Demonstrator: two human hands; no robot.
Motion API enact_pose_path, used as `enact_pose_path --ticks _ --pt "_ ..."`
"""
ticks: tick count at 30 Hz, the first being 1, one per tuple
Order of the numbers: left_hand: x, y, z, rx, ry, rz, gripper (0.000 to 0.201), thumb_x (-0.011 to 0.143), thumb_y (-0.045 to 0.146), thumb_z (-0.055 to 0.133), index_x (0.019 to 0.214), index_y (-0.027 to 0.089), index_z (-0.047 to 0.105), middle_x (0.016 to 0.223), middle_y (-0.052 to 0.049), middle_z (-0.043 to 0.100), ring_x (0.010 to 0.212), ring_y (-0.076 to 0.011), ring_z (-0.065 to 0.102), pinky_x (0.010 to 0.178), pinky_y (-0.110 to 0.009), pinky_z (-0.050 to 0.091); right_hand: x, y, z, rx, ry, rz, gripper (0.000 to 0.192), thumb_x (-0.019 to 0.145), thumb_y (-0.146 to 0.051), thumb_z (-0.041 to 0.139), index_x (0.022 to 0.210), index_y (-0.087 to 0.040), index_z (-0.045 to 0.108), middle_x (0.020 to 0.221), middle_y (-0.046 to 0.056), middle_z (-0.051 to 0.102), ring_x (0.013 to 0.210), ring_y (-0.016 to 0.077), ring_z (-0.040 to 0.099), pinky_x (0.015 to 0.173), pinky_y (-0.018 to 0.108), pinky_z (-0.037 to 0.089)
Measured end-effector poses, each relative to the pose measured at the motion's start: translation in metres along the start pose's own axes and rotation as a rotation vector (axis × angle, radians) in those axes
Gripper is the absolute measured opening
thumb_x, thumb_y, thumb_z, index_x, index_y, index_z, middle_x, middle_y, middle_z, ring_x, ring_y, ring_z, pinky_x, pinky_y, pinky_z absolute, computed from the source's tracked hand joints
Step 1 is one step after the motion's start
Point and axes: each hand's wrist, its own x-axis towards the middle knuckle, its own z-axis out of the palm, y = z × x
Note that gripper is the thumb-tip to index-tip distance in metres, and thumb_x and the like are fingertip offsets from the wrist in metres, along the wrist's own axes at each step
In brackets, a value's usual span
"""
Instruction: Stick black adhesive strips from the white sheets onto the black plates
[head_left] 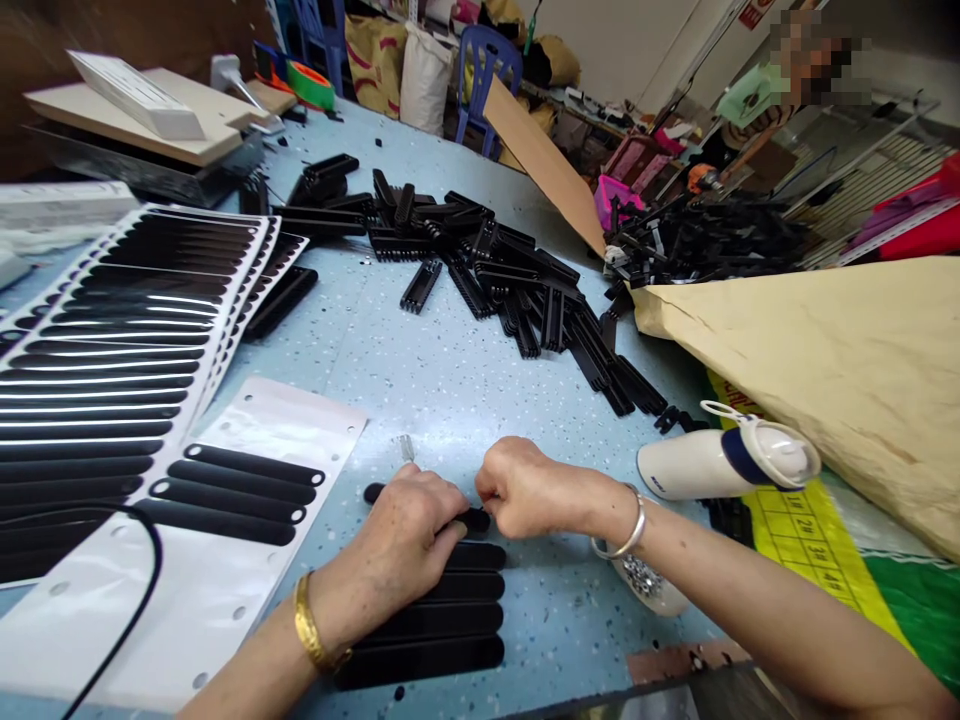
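Observation:
My left hand (409, 525) is closed over a slim black bar (478, 519) with rounded ends, its middle hidden under my fingers. Curled into a fist at the bar's right end is my right hand (521, 487); whatever its fingers pinch is hidden. Just below, several flat black bars (439, 622) lie side by side on the table, partly covered by my left hand and forearm. A small clear piece (406, 448) shows just beyond my left fingers. To the left lies a white backing sheet (300, 410) carrying a few black strips (240, 490).
Larger sheets of black strips (142, 290) are stacked at the left. A pile of black toothed parts (480, 250) crosses the blue table (352, 350). Right of my hands are a white bottle (686, 465), a small bowl of metal bits (652, 590) and a paper sack (817, 350). A person stands far right.

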Motion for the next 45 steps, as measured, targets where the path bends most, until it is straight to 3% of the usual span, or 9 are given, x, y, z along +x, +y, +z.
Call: enact_pose_path --ticks 6,12,19,23,28,36,39,42,45 --pt "-0.001 -0.003 0.003 -0.011 0.057 0.026 0.016 0.082 0.014 0.055 0.073 0.021 0.066 0.072 -0.002 0.07 0.07 -0.021 0.064 0.074 -0.04 0.046 0.001 -0.018 -0.007 -0.143 -0.04 -0.131 0.007 0.069 -0.014 0.065 0.073 -0.014 0.071 0.062 0.004 0.064 0.057 0.0144 0.052 0.052 0.026 0.031" --pt "-0.001 0.001 -0.001 0.01 0.036 0.012 0.016 0.081 0.013 0.055 0.08 0.021 0.069 0.073 -0.002 0.071 0.071 -0.0198 0.065 0.074 -0.038 0.047 -0.005 -0.006 -0.004 -0.082 -0.033 0.011 0.012 0.065 -0.007 0.059 0.061 -0.014 0.068 0.055 0.002 0.059 0.05 0.0114 0.041 0.049 0.027 0.024" --pt "0.001 0.002 -0.002 0.01 0.005 -0.01 0.015 0.082 0.013 0.057 0.083 0.02 0.07 0.073 -0.004 0.072 0.071 -0.0215 0.066 0.075 -0.041 0.047 0.003 0.023 0.022 0.642 0.009 0.066 0.015 0.059 -0.001 0.055 0.051 -0.013 0.061 0.042 -0.008 0.039 0.046 0.0063 0.034 0.047 0.022 0.023" --pt "-0.001 0.001 -0.001 0.013 -0.001 -0.015 0.014 0.081 0.014 0.059 0.086 0.02 0.071 0.076 -0.004 0.072 0.074 -0.0226 0.067 0.077 -0.042 0.047 0.006 0.043 0.037 0.824 0.012 0.064 0.005 0.063 -0.013 0.064 0.059 -0.011 0.066 0.046 -0.007 0.046 0.046 0.0064 0.037 0.045 0.02 0.029" --pt "-0.001 0.0 -0.001 0.011 -0.018 0.033 0.028 0.083 0.011 0.056 0.103 0.025 0.071 0.085 -0.004 0.074 0.081 -0.0236 0.066 0.078 -0.043 0.046 0.001 0.055 0.054 1.006 0.055 0.048 0.014 0.066 -0.025 0.068 0.066 -0.011 0.07 0.046 -0.007 0.048 0.044 0.0065 0.038 0.042 0.019 0.031" --pt "0.002 0.003 -0.005 0.045 -0.08 0.029 0.028 0.083 0.01 0.055 0.099 0.026 0.072 0.086 -0.003 0.073 0.082 -0.0238 0.064 0.077 -0.041 0.044 -0.01 0.037 0.051 1.098 0.107 0.009 0.014 0.069 -0.024 0.067 0.064 -0.012 0.069 0.043 -0.008 0.046 0.041 0.0057 0.037 0.041 0.019 0.028" --pt "0.002 0.002 -0.003 0.039 -0.063 0.033 0.024 0.081 0.009 0.054 0.087 0.024 0.072 0.08 -0.002 0.072 0.078 -0.0214 0.064 0.075 -0.039 0.043 -0.019 0.026 0.046 1.071 0.124 -0.011 0.015 0.073 -0.023 0.065 0.065 -0.012 0.069 0.045 -0.008 0.045 0.042 0.0056 0.037 0.042 0.019 0.027" --pt "0.002 0.0 -0.001 0.024 -0.036 0.028 0.019 0.079 0.009 0.055 0.076 0.022 0.069 0.076 0.0 0.071 0.075 -0.0198 0.063 0.075 -0.038 0.042 -0.028 0.025 0.046 0.991 0.257 0.106 0.018 0.078 -0.021 0.061 0.064 -0.013 0.067 0.044 -0.008 0.041 0.043 0.0057 0.035 0.043 0.019 0.025" --pt "0.003 -0.002 0.001 0.0 -0.006 0.002 0.015 0.078 0.01 0.057 0.079 0.021 0.067 0.077 0.0 0.071 0.075 -0.0199 0.063 0.077 -0.038 0.043 -0.035 0.03 0.054 0.953 0.366 0.219 0.02 0.08 -0.017 0.058 0.061 -0.013 0.064 0.045 -0.008 0.041 0.044 0.0065 0.035 0.044 0.02 0.026"
